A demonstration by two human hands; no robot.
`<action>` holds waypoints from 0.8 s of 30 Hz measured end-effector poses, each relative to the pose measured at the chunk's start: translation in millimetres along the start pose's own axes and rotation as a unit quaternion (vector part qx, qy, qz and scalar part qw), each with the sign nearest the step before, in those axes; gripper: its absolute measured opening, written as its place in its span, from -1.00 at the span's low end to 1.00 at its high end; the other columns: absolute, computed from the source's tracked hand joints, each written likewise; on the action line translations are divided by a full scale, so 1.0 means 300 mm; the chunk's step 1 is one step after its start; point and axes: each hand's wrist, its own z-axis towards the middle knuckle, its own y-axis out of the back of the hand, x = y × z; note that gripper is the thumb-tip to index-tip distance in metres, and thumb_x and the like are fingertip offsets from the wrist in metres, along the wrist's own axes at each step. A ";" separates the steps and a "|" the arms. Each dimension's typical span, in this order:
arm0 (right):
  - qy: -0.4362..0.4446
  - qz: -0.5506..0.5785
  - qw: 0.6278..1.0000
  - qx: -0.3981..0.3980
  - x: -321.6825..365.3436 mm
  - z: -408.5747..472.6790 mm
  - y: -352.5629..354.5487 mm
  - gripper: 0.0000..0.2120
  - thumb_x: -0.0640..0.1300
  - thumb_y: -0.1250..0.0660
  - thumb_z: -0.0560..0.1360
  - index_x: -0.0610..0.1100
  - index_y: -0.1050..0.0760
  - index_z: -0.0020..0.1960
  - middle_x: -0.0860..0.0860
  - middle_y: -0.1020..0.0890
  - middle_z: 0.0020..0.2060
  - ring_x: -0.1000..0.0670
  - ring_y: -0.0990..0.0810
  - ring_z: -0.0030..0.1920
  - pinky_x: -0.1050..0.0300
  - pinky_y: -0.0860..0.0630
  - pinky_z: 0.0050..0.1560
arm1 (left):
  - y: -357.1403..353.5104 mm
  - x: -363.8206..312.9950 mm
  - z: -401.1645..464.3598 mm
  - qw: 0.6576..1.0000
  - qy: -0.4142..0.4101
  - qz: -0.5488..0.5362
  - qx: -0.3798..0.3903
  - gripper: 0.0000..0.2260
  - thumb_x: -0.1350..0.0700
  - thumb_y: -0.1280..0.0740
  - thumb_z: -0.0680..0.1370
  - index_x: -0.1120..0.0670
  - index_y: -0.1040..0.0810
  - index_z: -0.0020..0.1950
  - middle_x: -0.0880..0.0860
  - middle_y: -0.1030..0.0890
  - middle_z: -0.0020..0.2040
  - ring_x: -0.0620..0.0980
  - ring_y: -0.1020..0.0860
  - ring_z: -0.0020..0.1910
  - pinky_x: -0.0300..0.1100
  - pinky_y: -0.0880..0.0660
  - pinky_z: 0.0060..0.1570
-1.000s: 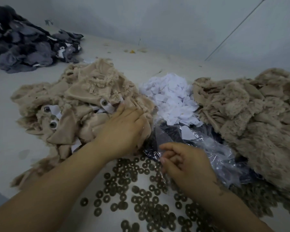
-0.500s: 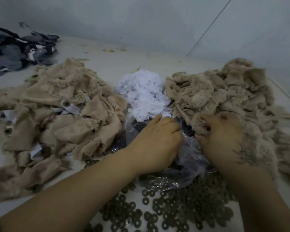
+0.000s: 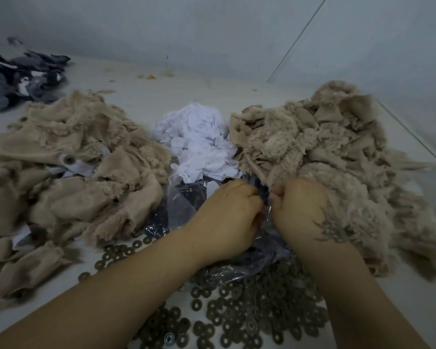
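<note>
R hand point(image 3: 303, 210) nearer bag point(image 3: 179, 206), plush point(image 3: 337, 147) beside

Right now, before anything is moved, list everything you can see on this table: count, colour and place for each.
Table: one, white, under everything.
Left plush pile: one, tan, left side.
Right plush pile: one, tan, right side.
White slips: one heap, white, between the plush piles.
Plastic bag: one, clear with dark contents, centre.
Washers: many, dark brown, near edge.
Dark fabric pile: one, grey-black, far left.
Left hand: one, fingers curled into the plastic bag.
Right hand: one, tattooed, fingers curled into the plastic bag.
</note>
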 end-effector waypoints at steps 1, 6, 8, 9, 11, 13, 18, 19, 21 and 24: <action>0.010 0.027 1.000 0.004 0.006 -0.006 0.006 -0.76 -0.10 -0.22 0.64 -0.20 -0.58 0.16 -0.13 -0.63 0.12 -0.12 -0.57 0.15 0.18 -0.26 -0.11 | 0.004 -0.001 -0.001 1.000 0.005 -0.013 -0.005 -0.80 0.14 -0.23 0.56 0.21 -0.60 -0.05 0.15 -0.57 -0.05 0.14 -0.46 0.01 0.02 -0.39 0.07; 0.119 0.157 0.968 -0.157 0.053 -0.071 0.006 -0.93 -0.19 -0.34 0.54 -0.17 -0.60 -0.05 -0.07 -0.61 -0.18 -0.02 -0.48 -0.18 0.19 -0.18 -0.21 | 0.025 -0.019 -0.020 0.978 0.095 -0.181 -0.046 -0.85 0.13 -0.34 0.46 0.15 -0.50 -0.02 -0.01 -0.50 -0.17 -0.07 -0.46 -0.14 -0.14 -0.40 -0.17; 0.150 0.181 0.956 -0.177 0.068 -0.083 -0.003 -0.92 -0.23 -0.36 0.52 -0.16 -0.61 -0.01 -0.05 -0.64 -0.15 0.03 -0.48 -0.18 0.24 -0.26 -0.17 | 0.044 -0.024 -0.018 0.950 0.148 -0.272 -0.047 -0.71 0.05 -0.31 0.38 0.06 -0.50 0.09 -0.16 -0.53 -0.18 -0.25 -0.51 -0.18 -0.37 -0.40 -0.24; 0.155 0.199 0.950 -0.183 0.076 -0.091 -0.007 -0.90 -0.23 -0.36 0.51 -0.15 -0.62 0.01 -0.03 -0.65 -0.14 0.03 -0.53 -0.16 0.24 -0.35 -0.13 | 0.055 -0.029 -0.013 0.934 0.169 -0.310 -0.046 -0.63 0.05 -0.31 0.37 0.06 -0.49 0.17 -0.17 -0.57 -0.13 -0.29 -0.54 -0.13 -0.42 -0.42 -0.17; 0.177 0.234 0.935 -0.198 0.093 -0.105 -0.005 -0.89 -0.24 -0.37 0.50 -0.15 -0.63 0.01 -0.02 -0.66 -0.16 0.03 -0.57 -0.15 0.21 -0.45 -0.09 | 0.058 -0.036 -0.005 0.887 0.194 -0.413 -0.070 -0.69 0.23 -0.36 0.44 0.18 -0.50 0.18 -0.11 -0.65 -0.11 -0.25 -0.62 -0.07 -0.37 -0.51 -0.09; 0.222 0.254 0.917 -0.215 0.111 -0.123 -0.011 -0.89 -0.27 -0.38 0.49 -0.15 -0.63 -0.01 0.00 -0.64 -0.17 0.09 -0.52 -0.16 0.36 -0.40 -0.11 | 0.064 -0.037 -0.008 0.847 0.206 -0.478 -0.106 -0.83 0.49 -0.28 0.50 0.28 -0.54 -0.03 -0.12 -0.65 -0.34 -0.30 -0.62 -0.26 -0.45 -0.49 -0.25; 0.202 0.235 0.918 -0.249 0.080 -0.113 -0.027 -0.53 -0.20 -0.43 0.43 -0.07 -0.49 0.33 -0.05 -0.47 0.23 0.17 -0.46 -0.10 0.57 -0.28 -0.09 | 0.055 0.007 -0.017 0.783 0.260 -0.529 -0.198 -0.85 0.36 -0.31 0.57 0.26 -0.63 -0.15 0.19 -0.65 -0.31 -0.02 -0.59 -0.29 -0.13 -0.55 -0.26; 0.177 0.206 0.937 -0.218 0.061 -0.100 -0.034 -0.41 -0.15 -0.44 0.41 -0.01 -0.40 0.42 -0.06 -0.41 0.32 0.08 -0.52 0.00 0.49 -0.31 -0.06 | 0.051 0.016 -0.018 0.762 0.270 -0.546 -0.220 -0.84 0.30 -0.29 0.60 0.27 -0.64 -0.09 0.27 -0.66 -0.22 0.06 -0.61 -0.23 -0.05 -0.58 -0.19; 0.146 0.159 0.966 -0.139 0.021 -0.073 -0.049 -0.25 -0.04 -0.45 0.41 0.04 -0.24 0.53 -0.07 -0.38 0.41 -0.07 -0.53 0.19 0.25 -0.37 -0.01 | 0.047 0.028 -0.019 0.712 0.276 -0.601 -0.236 -0.79 0.25 -0.22 0.65 0.26 -0.64 0.05 0.27 -0.68 -0.04 0.15 -0.66 -0.03 0.03 -0.61 -0.01; 0.139 0.187 0.965 -0.122 -0.009 -0.044 -0.064 -0.18 0.01 -0.50 0.39 0.07 -0.18 0.55 -0.02 -0.51 0.30 -0.04 -0.54 0.18 0.21 -0.38 -0.01 | 0.056 0.029 -0.023 0.660 0.258 -0.672 -0.215 -0.75 0.21 -0.16 0.67 0.22 -0.61 0.17 0.23 -0.66 0.11 0.19 -0.63 0.13 0.11 -0.59 0.08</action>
